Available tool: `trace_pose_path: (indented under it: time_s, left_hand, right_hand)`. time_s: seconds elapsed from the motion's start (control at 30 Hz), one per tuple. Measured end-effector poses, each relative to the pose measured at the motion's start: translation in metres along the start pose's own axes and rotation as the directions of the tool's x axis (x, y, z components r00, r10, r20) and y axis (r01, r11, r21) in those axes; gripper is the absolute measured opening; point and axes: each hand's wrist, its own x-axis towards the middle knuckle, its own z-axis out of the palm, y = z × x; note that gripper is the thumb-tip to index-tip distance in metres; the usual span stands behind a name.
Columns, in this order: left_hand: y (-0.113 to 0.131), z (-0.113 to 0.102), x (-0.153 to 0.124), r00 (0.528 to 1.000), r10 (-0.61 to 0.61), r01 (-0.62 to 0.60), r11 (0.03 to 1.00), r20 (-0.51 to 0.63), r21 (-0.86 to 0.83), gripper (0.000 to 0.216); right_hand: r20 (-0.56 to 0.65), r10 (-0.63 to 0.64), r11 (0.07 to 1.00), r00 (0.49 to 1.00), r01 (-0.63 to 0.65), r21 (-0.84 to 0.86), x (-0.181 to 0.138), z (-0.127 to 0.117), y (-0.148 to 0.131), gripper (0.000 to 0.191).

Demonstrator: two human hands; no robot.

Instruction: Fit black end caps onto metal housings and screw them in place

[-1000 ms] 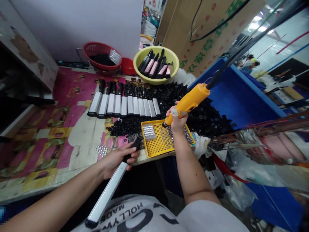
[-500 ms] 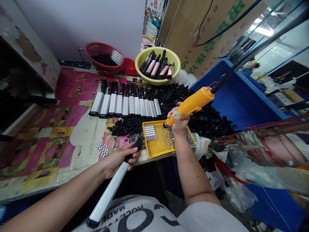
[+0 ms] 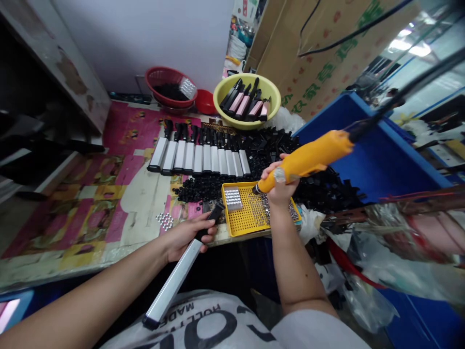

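My left hand (image 3: 189, 236) is closed round the black handle end of a long silver-and-black part (image 3: 178, 281), which slants down to my shirt. In my right hand (image 3: 281, 186) is a yellow electric screwdriver (image 3: 308, 157), its fingers wrapped round the body. The driver's tip points down over a yellow perforated tray (image 3: 241, 224). Small metal screws (image 3: 267, 206) lie in the tray's right part, partly behind my wrist. A small block with rows of shiny pieces (image 3: 233, 198) sits at its left. The bit's contact with a screw cannot be made out.
Several similar silver parts (image 3: 198, 159) lie in a row behind loose black rings (image 3: 198, 189). A yellow bowl (image 3: 272, 109) holds pink and black parts, beside a red basket (image 3: 154, 77). Shiny pieces (image 3: 164, 220) lie on the table. A blue bin (image 3: 381, 145) stands right; the screwdriver's cable runs above it.
The whole view has shifted, so the table and things appear slightly further right. Both hands keep their holds, with the screwdriver still over the tray.
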Motion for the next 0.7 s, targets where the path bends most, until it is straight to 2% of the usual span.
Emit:
trace_pose_path:
  time_s: [0.07,0.13,0.23,0.33,0.5,0.7]
  left_hand:
    - [0.000,0.000,-0.001,1.000,-0.003,0.003,1.000,0.012,-0.011,0.026]
    - [0.000,0.001,-0.002,1.000,-0.010,0.010,1.000,0.014,-0.020,0.028]
    - [0.000,0.002,-0.003,1.000,-0.017,0.017,0.999,0.005,-0.030,0.032]
    - [0.001,0.003,-0.003,1.000,-0.024,0.024,0.999,-0.004,-0.028,0.033]
    - [0.001,0.004,-0.002,0.999,-0.030,0.030,0.999,-0.013,-0.010,0.031]
    - [0.000,0.008,-0.003,0.998,-0.039,0.038,0.999,-0.058,-0.020,0.034]
  right_hand:
    - [0.062,0.014,0.996,0.998,-0.020,0.091,-0.011,0.013,-0.017,0.042]
    - [0.194,0.052,0.975,0.980,-0.092,0.200,-0.027,0.029,-0.030,0.043]
    - [0.338,0.117,0.926,0.934,-0.225,0.304,-0.048,0.050,-0.033,0.044]
    - [0.344,0.166,0.899,0.924,-0.285,0.333,-0.056,0.059,-0.023,0.043]
    - [0.344,0.207,0.884,0.916,-0.326,0.336,-0.054,0.056,-0.013,0.048]
    - [0.307,0.176,0.900,0.935,-0.279,0.336,-0.055,0.055,-0.013,0.046]
